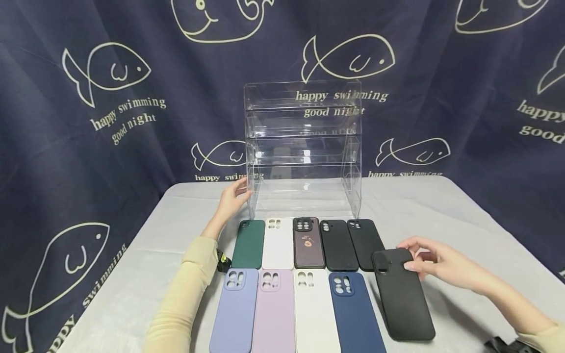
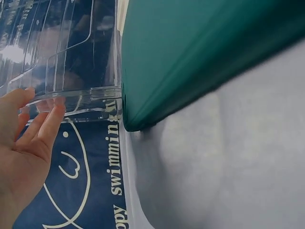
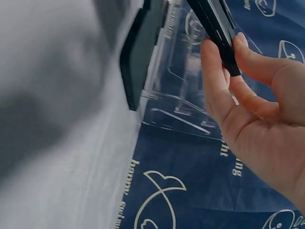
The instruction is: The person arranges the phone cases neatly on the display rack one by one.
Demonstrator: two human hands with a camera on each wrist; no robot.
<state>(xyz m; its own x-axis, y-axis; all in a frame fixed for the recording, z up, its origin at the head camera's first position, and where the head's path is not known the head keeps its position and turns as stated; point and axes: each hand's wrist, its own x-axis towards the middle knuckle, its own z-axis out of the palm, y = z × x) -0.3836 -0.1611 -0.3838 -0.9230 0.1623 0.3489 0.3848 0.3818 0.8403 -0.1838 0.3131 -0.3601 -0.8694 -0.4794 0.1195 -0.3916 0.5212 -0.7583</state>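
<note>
My left hand (image 1: pixel 232 198) holds the left side of a clear tiered display rack (image 1: pixel 304 193) low down, thumb and fingertips at its edge. That grip also shows in the left wrist view, beside a green phone case (image 2: pixel 162 62). With my right hand (image 1: pixel 446 262) I pinch a black phone case (image 1: pixel 403 299) by its upper right edge. The held case is tilted, with its camera cutout at the upper left and a shadow on the cloth beside it. In the right wrist view, thumb and fingers lie on opposite faces of it.
In front of the rack lie cases in two rows. The back row has green, white, patterned dark brown (image 1: pixel 308 250) and two black ones; the front row has periwinkle (image 1: pixel 235 314), lilac (image 1: pixel 274 314), white (image 1: pixel 315 314) and navy (image 1: pixel 357 314). A fish-print curtain (image 1: pixel 176 73) hangs behind the grey-white tablecloth (image 1: pixel 441 206).
</note>
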